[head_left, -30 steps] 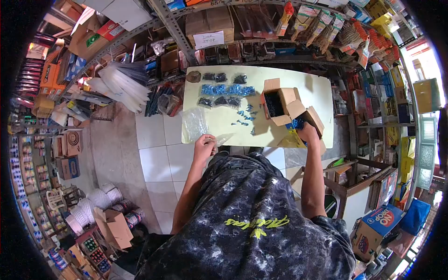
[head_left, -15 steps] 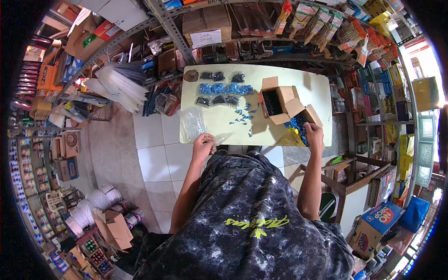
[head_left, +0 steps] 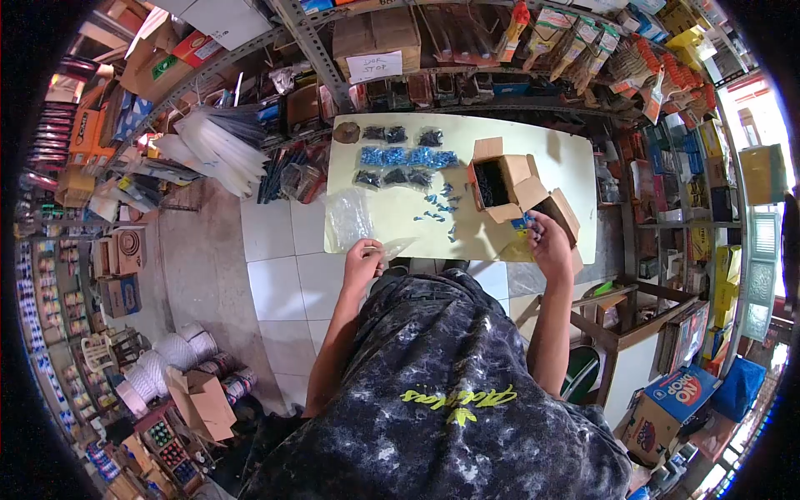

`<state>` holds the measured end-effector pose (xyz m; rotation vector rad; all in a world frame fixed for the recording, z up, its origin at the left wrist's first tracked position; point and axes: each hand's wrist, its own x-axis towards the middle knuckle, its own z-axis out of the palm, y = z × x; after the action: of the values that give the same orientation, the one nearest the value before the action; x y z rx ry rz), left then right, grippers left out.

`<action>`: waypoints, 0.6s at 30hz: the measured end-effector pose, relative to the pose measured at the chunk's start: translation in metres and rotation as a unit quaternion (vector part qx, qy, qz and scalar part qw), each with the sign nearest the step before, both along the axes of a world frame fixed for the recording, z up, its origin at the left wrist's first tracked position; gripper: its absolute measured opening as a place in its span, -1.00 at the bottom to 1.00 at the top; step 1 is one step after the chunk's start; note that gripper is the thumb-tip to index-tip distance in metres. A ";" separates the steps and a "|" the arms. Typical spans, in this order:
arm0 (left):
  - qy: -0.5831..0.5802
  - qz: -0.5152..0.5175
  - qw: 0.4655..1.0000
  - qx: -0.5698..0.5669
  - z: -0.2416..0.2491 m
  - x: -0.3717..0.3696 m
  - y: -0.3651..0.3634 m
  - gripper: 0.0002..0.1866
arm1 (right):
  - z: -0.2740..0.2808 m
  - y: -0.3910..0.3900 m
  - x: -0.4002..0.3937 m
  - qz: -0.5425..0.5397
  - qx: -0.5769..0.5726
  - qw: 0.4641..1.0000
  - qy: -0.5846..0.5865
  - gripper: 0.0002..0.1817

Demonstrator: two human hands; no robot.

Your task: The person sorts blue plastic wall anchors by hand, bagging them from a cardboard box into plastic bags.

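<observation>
At the table's near edge, my left hand (head_left: 363, 265) pinches a small clear plastic bag (head_left: 402, 247). Beside it lie flat clear plastic bags (head_left: 348, 215). My right hand (head_left: 550, 246) has curled fingers over an open cardboard box (head_left: 568, 215), hiding most of its inside; blue shows by the fingertips, but what they hold is too small to make out. Touching that box is another open carton (head_left: 502, 213) with dark pieces inside. Small loose blue pieces (head_left: 437, 205) lie mid-table. Behind them are rows of filled bags, blue (head_left: 408, 157) and black (head_left: 393, 177).
The pale table (head_left: 467, 237) stands against metal shelving (head_left: 310, 42) packed with goods. A round brown object (head_left: 347, 132) sits at its far left corner. On my right is a wooden frame (head_left: 621, 333); rope rolls (head_left: 171, 362) and a cardboard box (head_left: 202, 404) are at lower left.
My right hand has come up out of the blue-piece box and turned, fingers now curled above its near side. My left hand keeps the plastic bag in place. The view has shifted slightly.
</observation>
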<state>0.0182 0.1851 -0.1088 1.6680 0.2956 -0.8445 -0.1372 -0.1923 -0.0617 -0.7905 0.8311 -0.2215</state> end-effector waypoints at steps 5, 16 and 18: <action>-0.006 0.006 1.000 -0.006 0.000 -0.002 0.004 -0.81 | 0.017 0.052 0.029 0.116 0.085 0.989 -0.043 -0.65; -0.010 0.017 1.000 -0.012 -0.001 -0.001 0.009 -0.83 | -0.090 0.102 0.066 0.151 0.065 0.986 0.000 -0.78; -0.008 0.018 1.000 -0.014 -0.002 -0.001 0.011 -0.83 | -0.087 0.099 0.077 0.153 0.078 0.984 0.049 -0.77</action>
<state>0.0167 0.1960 -0.1105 1.6380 0.3021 -0.8046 -0.0602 -0.0936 -0.1484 -0.7740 0.7961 0.1561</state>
